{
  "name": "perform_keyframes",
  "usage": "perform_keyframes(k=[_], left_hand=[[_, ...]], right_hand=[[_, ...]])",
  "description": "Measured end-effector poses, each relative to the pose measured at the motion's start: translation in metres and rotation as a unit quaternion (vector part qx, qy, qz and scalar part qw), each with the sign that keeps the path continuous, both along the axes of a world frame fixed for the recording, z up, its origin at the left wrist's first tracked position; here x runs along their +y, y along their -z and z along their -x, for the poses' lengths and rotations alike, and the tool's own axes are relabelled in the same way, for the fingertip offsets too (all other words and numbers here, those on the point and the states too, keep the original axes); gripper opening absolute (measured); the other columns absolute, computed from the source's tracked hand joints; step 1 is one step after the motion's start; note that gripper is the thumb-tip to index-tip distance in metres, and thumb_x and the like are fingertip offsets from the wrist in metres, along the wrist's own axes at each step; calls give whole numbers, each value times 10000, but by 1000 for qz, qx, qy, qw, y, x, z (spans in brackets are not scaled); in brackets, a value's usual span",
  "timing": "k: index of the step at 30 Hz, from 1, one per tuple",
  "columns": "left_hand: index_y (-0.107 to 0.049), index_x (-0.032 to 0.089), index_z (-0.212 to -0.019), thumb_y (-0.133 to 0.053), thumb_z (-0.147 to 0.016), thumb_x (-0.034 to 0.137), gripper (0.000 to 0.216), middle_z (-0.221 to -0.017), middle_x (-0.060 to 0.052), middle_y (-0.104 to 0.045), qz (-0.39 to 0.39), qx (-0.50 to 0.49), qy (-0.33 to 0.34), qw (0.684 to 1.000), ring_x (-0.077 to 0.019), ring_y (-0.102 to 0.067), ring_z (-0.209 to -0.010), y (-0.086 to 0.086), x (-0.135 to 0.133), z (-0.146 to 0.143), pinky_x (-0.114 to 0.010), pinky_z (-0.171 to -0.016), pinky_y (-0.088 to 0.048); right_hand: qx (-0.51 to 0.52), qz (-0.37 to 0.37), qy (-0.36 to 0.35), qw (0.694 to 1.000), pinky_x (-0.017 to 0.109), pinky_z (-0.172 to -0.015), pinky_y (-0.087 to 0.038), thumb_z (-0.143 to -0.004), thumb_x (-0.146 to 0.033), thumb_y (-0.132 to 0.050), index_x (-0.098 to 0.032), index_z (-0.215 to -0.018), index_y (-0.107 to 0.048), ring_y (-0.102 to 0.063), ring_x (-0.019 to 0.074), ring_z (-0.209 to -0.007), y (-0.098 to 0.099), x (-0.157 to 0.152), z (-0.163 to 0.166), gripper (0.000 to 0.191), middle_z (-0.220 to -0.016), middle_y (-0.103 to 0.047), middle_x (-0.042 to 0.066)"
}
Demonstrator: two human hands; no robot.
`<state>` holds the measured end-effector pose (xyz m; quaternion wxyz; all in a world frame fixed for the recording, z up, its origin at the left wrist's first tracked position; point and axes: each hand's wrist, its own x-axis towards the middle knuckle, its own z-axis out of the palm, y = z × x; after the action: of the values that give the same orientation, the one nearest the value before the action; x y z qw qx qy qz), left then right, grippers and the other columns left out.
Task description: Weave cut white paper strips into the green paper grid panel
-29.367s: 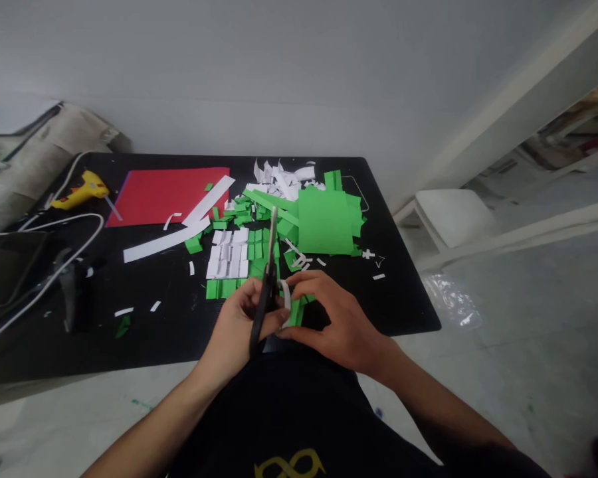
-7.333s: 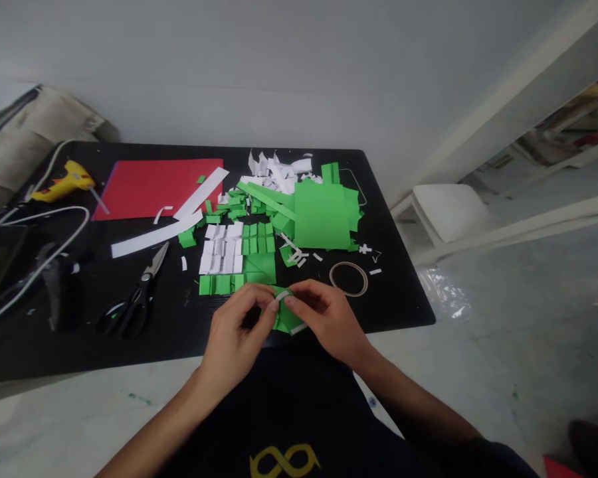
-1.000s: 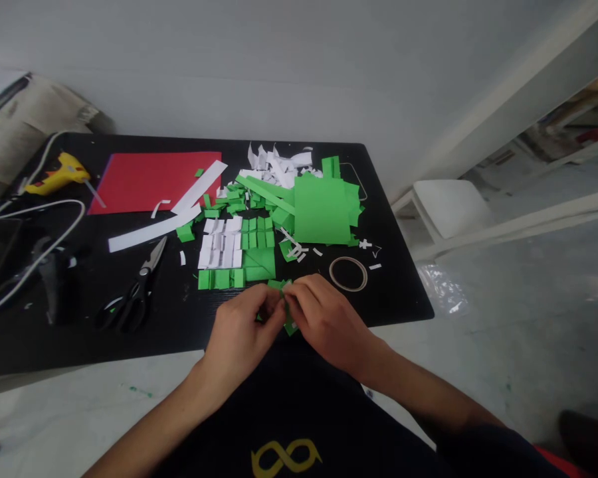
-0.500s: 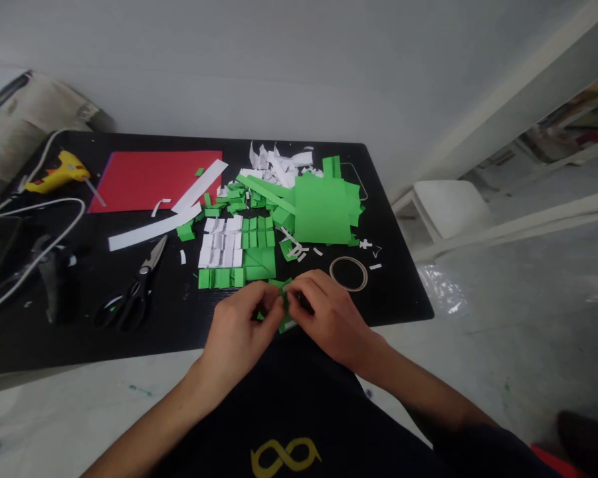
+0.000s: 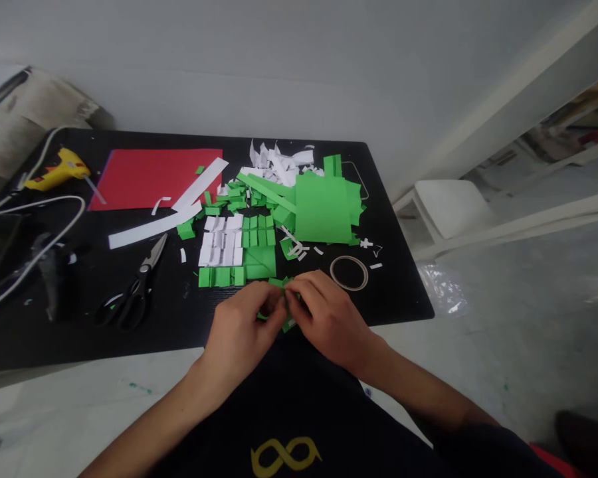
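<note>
My left hand [image 5: 242, 328] and my right hand [image 5: 323, 315] meet at the near edge of the black table [image 5: 179, 318]. Both pinch a small folded green paper piece [image 5: 285, 307] between their fingertips; most of it is hidden by the fingers. Just beyond the hands lie rows of small green and white folded pieces [image 5: 234, 249]. A ring of clear tape [image 5: 349, 273] lies right of my right hand. Black scissors [image 5: 132, 292] lie to the left of my left hand.
Green paper sheets [image 5: 323, 209] and scraps fill the table's middle, with white scraps [image 5: 279, 162] behind. A red sheet [image 5: 149, 178], long white strips [image 5: 154, 226], a yellow glue gun [image 5: 54, 169] and cables [image 5: 40, 239] lie at left. A white stool [image 5: 448, 209] stands right of the table.
Over the last second my fingers have shifted slightly on the green piece, turning it between them. Much earlier my left hand held the scissons, which now lie on the table.
</note>
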<state>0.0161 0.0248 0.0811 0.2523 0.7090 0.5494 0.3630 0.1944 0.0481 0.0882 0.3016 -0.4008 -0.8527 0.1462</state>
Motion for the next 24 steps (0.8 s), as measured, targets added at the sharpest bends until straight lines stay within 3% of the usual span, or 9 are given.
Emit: perform_keyframes(k=[9, 16, 20, 24], left_hand=[[-641, 198, -801, -615, -932, 195, 133, -704, 28, -657, 25, -31, -10, 999, -105, -608, -630, -3, 3, 1, -234, -613, -466], [-664, 195, -840, -648, -920, 320, 149, -690, 31, -621, 103, -145, -66, 982, -106, -580, -615, 1, 10, 14, -218, -577, -477], [-671, 190, -835, -674, -895, 340, 162, -646, 29, -613, 142, -210, -70, 965, -110, -572, -590, 3, 15, 17, -219, -556, -474], [-671, 190, -839, -694, -889, 336, 156, -629, 22, -623, 166, -235, -66, 955, -124, -586, -587, 4, 18, 18, -230, -545, -481]], right_hand=[[52, 25, 29, 998, 344, -772, -551, -1000, -79, -554, -187, -938, -616, -644, 201, -855, -1, 4, -4, 139, -900, -658, 58], [86, 21, 172, 981, 321, -665, -539, -967, -141, -604, -213, -883, -647, -630, 169, -703, 15, 30, -30, 118, -859, -690, 35], [63, 41, 165, 983, 368, -715, -586, -943, -120, -626, -203, -898, -708, -711, 223, -806, 29, 38, -35, 125, -895, -745, 69], [111, 89, 153, 978, 421, -808, -621, -992, -187, -609, -206, -1032, -756, -752, 243, -893, 24, 33, -29, 153, -990, -791, 95]])
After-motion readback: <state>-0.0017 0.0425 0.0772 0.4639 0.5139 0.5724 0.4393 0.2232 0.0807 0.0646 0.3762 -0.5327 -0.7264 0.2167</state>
